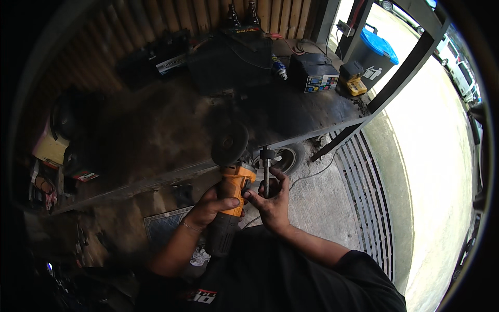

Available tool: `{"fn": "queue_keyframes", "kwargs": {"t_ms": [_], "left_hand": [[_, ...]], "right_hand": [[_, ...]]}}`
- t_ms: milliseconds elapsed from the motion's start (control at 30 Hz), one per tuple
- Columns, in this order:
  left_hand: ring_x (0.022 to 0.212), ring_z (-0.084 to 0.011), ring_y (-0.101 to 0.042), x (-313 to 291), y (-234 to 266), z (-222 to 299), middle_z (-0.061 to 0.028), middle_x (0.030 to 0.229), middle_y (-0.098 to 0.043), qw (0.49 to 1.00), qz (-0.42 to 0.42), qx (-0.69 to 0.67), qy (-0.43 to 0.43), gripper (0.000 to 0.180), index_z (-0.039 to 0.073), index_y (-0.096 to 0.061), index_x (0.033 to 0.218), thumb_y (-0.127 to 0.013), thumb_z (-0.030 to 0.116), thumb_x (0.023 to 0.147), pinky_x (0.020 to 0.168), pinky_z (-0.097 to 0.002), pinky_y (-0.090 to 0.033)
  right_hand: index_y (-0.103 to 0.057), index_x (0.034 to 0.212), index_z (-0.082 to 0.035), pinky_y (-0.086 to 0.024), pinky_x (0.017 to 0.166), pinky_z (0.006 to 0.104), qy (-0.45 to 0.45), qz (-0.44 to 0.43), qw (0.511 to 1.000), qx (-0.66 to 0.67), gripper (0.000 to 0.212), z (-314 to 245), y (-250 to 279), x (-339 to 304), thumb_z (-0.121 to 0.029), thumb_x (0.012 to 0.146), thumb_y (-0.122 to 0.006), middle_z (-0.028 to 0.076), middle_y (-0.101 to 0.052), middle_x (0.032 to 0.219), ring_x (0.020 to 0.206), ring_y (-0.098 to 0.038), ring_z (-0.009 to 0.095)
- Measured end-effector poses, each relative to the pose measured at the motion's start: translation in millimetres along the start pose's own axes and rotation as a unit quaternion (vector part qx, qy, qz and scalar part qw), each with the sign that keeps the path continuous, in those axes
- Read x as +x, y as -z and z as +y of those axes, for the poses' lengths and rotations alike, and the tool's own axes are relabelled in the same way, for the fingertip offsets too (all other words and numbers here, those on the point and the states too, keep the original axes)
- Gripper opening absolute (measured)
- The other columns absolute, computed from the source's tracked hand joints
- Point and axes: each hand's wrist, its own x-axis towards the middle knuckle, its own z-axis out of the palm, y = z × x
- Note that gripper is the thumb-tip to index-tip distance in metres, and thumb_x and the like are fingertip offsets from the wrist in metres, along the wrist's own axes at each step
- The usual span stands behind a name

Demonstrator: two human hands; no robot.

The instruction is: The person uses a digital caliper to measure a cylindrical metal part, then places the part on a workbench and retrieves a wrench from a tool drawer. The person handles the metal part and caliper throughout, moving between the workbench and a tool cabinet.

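Our left hand [212, 206] has its fingers wrapped around the grinder [234, 189]; right of the grinder, our right hand [275, 209], fingers partly curled, holds a rod [266, 176].

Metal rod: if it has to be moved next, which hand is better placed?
Probably the right hand: it appears to hold the metal rod already, while the left hand is wrapped around the orange grinder.
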Motion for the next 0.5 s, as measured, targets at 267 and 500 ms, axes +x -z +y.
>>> {"fn": "queue_keyframes", "kwargs": {"t_ms": [267, 500], "left_hand": [[0.100, -0.0192, -0.067, -1, 32, 27, -0.0098, 0.114, -0.061, 0.997, 0.020, 0.070, -0.027, 0.064, -0.001, -0.046, 0.139, -0.076, 0.013, 0.084, 0.080, -0.0351, -0.059], [0.083, -0.0160, -0.068, 11, 134, 74, -0.0073, 0.100, -0.065, 0.949, 0.235, 0.201, -0.058, 0.052, 0.002, -0.053, 0.126, -0.079, 0.011, 0.082, 0.072, -0.0337, -0.058]], "right_hand": [[-0.034, 0.144, -0.001, -0.046, 0.067, 0.0215, -0.018, 0.050, 0.999, -0.006, 0.076, 2, 4, 9, -0.006, 0.086, -0.082, 0.000, -0.051, 0.088, 0.073, -0.049, 0.007], [-0.038, 0.140, -0.001, -0.043, 0.059, 0.0225, -0.039, 0.172, 0.984, -0.038, 0.058, -15, 69, 6, -0.005, 0.093, -0.071, 0.000, -0.053, 0.086, 0.070, -0.051, 0.007]]}}
